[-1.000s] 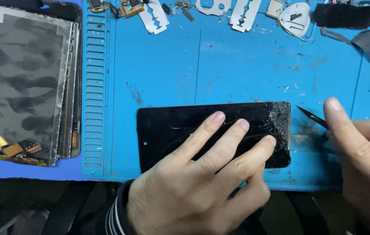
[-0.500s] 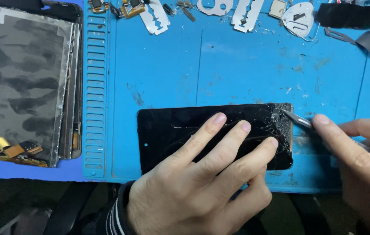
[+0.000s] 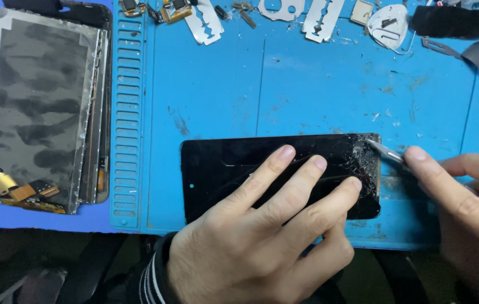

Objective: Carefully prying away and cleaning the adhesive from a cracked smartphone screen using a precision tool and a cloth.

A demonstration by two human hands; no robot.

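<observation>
A black phone screen [image 3: 222, 171] lies flat on the blue work mat [image 3: 307, 95], its right end shattered into white cracks [image 3: 363, 157]. My left hand [image 3: 262, 236] presses three fingers down on the glass, holding it still. My right hand [image 3: 465, 208] comes in from the right and grips a thin metal blade tool [image 3: 385, 150]. The tool's tip touches the cracked upper right corner of the screen. Small glass chips lie scattered on the mat beside that corner.
A stack of grey display backings with flex cables [image 3: 42, 112] lies at the left. Razor blades [image 3: 319, 17], a white pick [image 3: 389, 25], small parts and a dark strip [image 3: 459, 19] line the mat's far edge. The mat's slotted strip [image 3: 129, 124] runs down its left side.
My right hand has moved left, bringing the metal tool's tip from beside the screen onto its cracked upper right corner. My left hand stays pressed on the glass.
</observation>
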